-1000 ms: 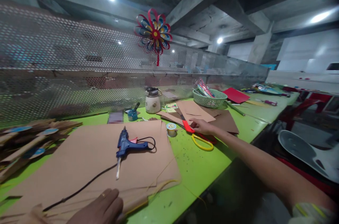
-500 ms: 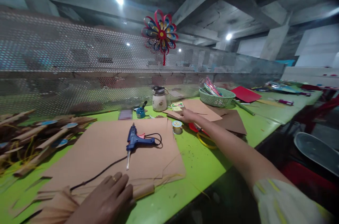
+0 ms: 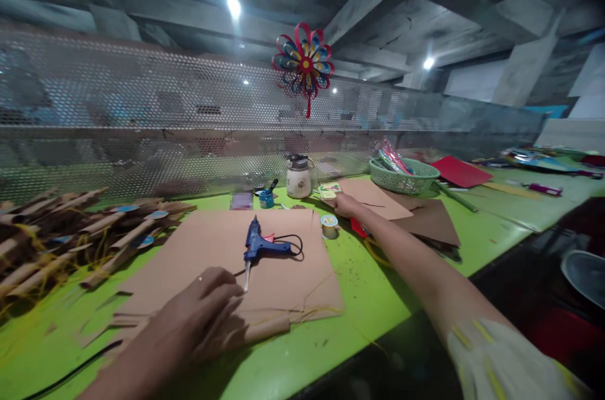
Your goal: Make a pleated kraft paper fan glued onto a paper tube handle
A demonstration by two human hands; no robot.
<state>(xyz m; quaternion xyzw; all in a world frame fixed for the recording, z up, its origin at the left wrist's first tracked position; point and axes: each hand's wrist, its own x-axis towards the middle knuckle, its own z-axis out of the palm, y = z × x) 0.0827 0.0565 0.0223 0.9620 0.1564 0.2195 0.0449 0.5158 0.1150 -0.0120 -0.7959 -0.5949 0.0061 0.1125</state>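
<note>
Glossy green tabletop (image 3: 363, 299), perforated metal screen (image 3: 142, 104) along its far edge. Matte flat brown sheets (image 3: 198, 249) mid-table, running toward the near edge. Heap of rolled tubes and flared paper (image 3: 89, 230) at the left end. Second brown paper stack (image 3: 378, 198) nearer the far edge, right of the sheets. Left hand (image 3: 208, 305): loosely curled over a smooth rolled tube (image 3: 271, 328) at the sheets' near edge; can't tell if gripping. Right hand (image 3: 345, 205): fingers bent at the stack's left end, grasp hidden. Blue plastic glue gun (image 3: 265, 247) on the sheets. Red plastic piece (image 3: 358, 228) just beside the right hand. Small round tub (image 3: 329, 227) off the sheets' right edge.
</note>
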